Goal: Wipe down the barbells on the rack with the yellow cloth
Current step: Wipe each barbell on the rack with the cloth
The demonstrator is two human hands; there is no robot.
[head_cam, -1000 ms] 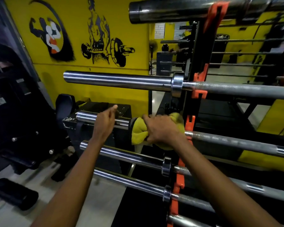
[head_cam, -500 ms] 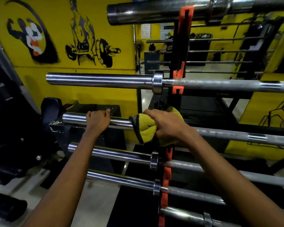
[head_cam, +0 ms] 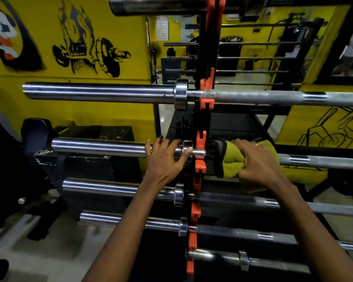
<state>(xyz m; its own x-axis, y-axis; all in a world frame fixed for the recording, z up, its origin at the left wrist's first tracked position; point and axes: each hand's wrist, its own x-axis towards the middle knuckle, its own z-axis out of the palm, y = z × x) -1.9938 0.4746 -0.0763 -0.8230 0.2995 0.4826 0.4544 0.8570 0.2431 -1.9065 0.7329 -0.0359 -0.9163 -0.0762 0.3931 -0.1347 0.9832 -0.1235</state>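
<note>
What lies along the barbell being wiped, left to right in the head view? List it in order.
Shiny chrome barbell sleeve → left hand → orange plastic rack hook → yellow terry cloth → right hand → grey knurled steel shaft

Yellow cloth (head_cam: 232, 159), black-edged — chrome barbells (head_cam: 98, 92), orange rack hooks (head_cam: 206, 84), yellow wall (head_cam: 120, 115)

Yellow wall (head_cam: 114, 21) with black murals (head_cam: 90, 51), pale floor (head_cam: 55, 253)
</note>
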